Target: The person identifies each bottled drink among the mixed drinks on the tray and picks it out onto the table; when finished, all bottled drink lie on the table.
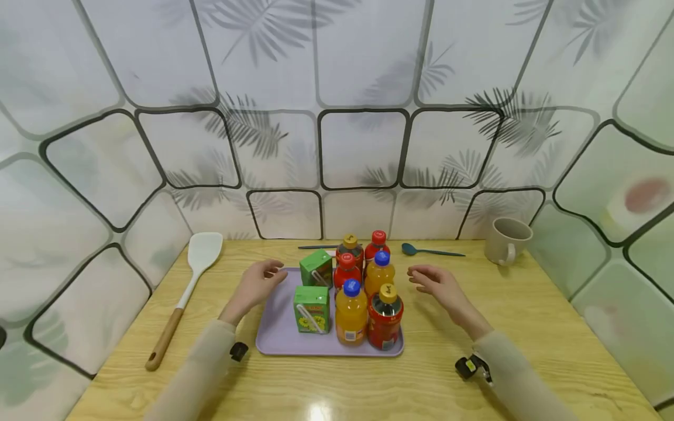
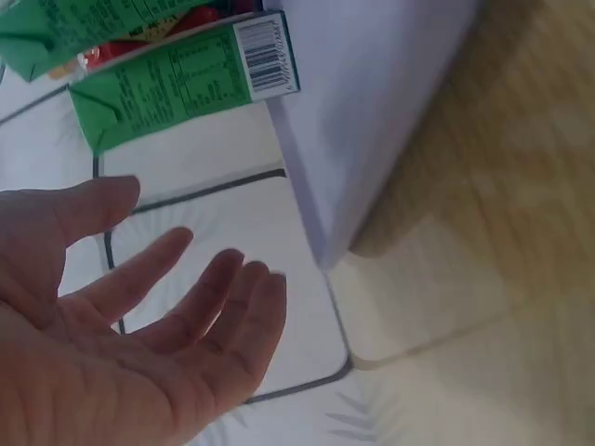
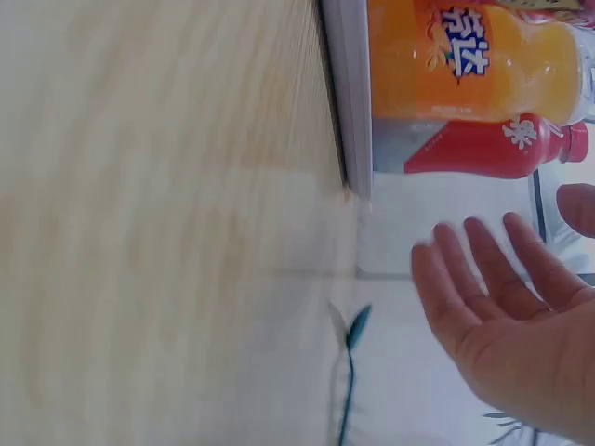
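Observation:
A purple tray on the wooden table carries several drinks. On its left side stand two green juice cartons with straws on them. To their right are two orange soda bottles with blue caps, two dark bottles with gold caps and two red bottles. My left hand hovers by the tray's left edge, fingers loosely bent and holding nothing. Off the tray's right side, my right hand is held with bent, relaxed fingers, also holding nothing. Both palms face the tray in the wrist views.
A white spatula with a wooden handle lies at the left. Behind the tray are a dark utensil and a dark teal spoon. A beige mug stands at the back right. Patterned walls enclose the table's back and sides.

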A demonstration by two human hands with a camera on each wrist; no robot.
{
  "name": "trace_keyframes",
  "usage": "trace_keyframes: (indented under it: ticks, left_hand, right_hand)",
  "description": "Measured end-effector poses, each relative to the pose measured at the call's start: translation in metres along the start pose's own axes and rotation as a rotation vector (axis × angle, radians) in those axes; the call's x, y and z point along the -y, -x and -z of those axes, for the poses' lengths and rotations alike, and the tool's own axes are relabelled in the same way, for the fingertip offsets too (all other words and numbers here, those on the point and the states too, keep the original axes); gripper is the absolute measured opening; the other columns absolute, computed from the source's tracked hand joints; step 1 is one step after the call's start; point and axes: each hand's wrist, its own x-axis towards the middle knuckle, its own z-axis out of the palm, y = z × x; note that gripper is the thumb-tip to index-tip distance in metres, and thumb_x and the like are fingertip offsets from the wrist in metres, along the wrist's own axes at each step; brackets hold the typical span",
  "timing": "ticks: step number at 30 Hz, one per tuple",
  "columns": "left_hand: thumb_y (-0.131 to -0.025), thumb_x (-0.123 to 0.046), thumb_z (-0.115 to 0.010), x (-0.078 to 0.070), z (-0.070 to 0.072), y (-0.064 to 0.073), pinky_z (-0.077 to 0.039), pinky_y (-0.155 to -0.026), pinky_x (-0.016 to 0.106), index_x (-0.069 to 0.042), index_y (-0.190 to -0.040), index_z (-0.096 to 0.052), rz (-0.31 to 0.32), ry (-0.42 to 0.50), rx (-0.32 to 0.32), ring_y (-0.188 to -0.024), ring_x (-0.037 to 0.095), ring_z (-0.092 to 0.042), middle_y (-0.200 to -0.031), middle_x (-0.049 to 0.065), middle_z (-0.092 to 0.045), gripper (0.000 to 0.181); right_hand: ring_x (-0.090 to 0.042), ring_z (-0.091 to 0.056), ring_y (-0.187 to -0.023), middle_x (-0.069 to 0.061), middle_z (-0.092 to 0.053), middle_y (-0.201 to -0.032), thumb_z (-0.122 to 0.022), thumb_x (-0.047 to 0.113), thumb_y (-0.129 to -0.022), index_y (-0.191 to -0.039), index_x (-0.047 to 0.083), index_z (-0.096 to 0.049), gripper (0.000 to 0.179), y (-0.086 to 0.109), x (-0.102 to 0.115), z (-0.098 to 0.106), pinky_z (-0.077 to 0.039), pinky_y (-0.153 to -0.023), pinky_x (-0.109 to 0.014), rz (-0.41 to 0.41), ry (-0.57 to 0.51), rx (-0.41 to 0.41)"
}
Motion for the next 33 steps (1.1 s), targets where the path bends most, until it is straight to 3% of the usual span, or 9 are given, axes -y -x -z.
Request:
trace_keyframes:
  ticks: [2,5,10,14,17,20,27,33]
  left_hand:
    - [-0.096,-0.025,-0.062,0.008,0.004,0.001,-0.056,-0.086,0.041,-0.002,-0.13,-0.059,0.039,0.073,0.047,-0.112,0.035,-0.059,-0.124,0.022,-0.062,0.041]
    - [-0.093,-0.016,-0.064,0.018,0.009,0.003,-0.058,-0.08,0.036,0.001,-0.132,-0.056,0.065,0.159,0.125,-0.114,0.036,-0.058,-0.128,0.024,-0.058,0.043]
    - [-0.087,-0.003,-0.068,0.029,0.016,0.01,-0.059,-0.08,0.036,0.006,-0.134,-0.051,0.091,0.272,0.219,-0.116,0.039,-0.055,-0.133,0.028,-0.052,0.051]
    - [-0.083,0.003,-0.069,0.035,0.017,0.014,-0.059,-0.077,0.034,0.007,-0.135,-0.049,0.128,0.32,0.27,-0.113,0.037,-0.055,-0.132,0.03,-0.05,0.055]
    - [-0.082,0.004,-0.07,0.038,0.017,0.014,-0.059,-0.076,0.032,0.006,-0.136,-0.049,0.158,0.334,0.31,-0.109,0.032,-0.057,-0.13,0.029,-0.05,0.058]
    - [-0.081,0.004,-0.071,0.039,0.016,0.014,-0.059,-0.074,0.03,0.005,-0.137,-0.048,0.176,0.325,0.343,-0.102,0.027,-0.058,-0.126,0.028,-0.052,0.06]
    - [-0.078,0.007,-0.072,0.041,0.012,0.011,-0.059,-0.069,0.03,0.006,-0.135,-0.048,0.157,0.311,0.392,-0.091,0.021,-0.058,-0.114,0.022,-0.055,0.062]
    - [-0.078,0.009,-0.07,0.042,0.016,0.01,-0.061,-0.067,0.032,0.006,-0.132,-0.048,0.181,0.307,0.413,-0.088,0.02,-0.055,-0.108,0.019,-0.051,0.059]
  right_hand:
    - [-0.028,-0.061,-0.119,-0.027,-0.051,-0.138,-0.052,0.035,-0.101,-0.138,-0.007,-0.047,0.057,0.0,0.0,0.001,-0.054,-0.1,-0.043,-0.035,-0.148,0.053]
    - [-0.019,-0.063,-0.113,-0.028,-0.05,-0.139,-0.054,0.034,-0.1,-0.14,-0.01,-0.042,0.06,0.002,0.0,0.001,-0.055,-0.097,-0.038,-0.055,-0.253,0.108]
    - [-0.014,-0.064,-0.11,-0.026,-0.052,-0.138,-0.057,0.029,-0.099,-0.141,-0.012,-0.038,0.062,0.007,-0.001,-0.004,-0.056,-0.096,-0.034,-0.061,-0.333,0.178]
    - [-0.012,-0.065,-0.109,-0.014,-0.06,-0.131,-0.059,0.024,-0.098,-0.141,-0.013,-0.037,0.061,0.012,0.001,-0.008,-0.056,-0.095,-0.033,-0.042,-0.374,0.214]
    - [-0.012,-0.064,-0.11,-0.001,-0.064,-0.123,-0.059,0.022,-0.098,-0.141,-0.014,-0.037,0.06,0.015,0.003,-0.009,-0.056,-0.096,-0.034,-0.019,-0.383,0.232]
    - [-0.011,-0.063,-0.112,0.004,-0.064,-0.121,-0.058,0.019,-0.098,-0.14,-0.013,-0.037,0.057,0.019,0.003,-0.01,-0.055,-0.097,-0.034,0.003,-0.37,0.245]
    - [-0.01,-0.06,-0.115,0.003,-0.062,-0.127,-0.063,0.018,-0.095,-0.139,-0.003,-0.047,0.051,0.029,0.003,-0.011,-0.053,-0.097,-0.027,0.006,-0.294,0.244]
    - [-0.017,-0.056,-0.121,0.001,-0.06,-0.131,-0.065,0.015,-0.093,-0.139,0.0,-0.049,0.051,0.031,0.012,-0.017,-0.05,-0.1,-0.027,0.097,-0.265,0.315]
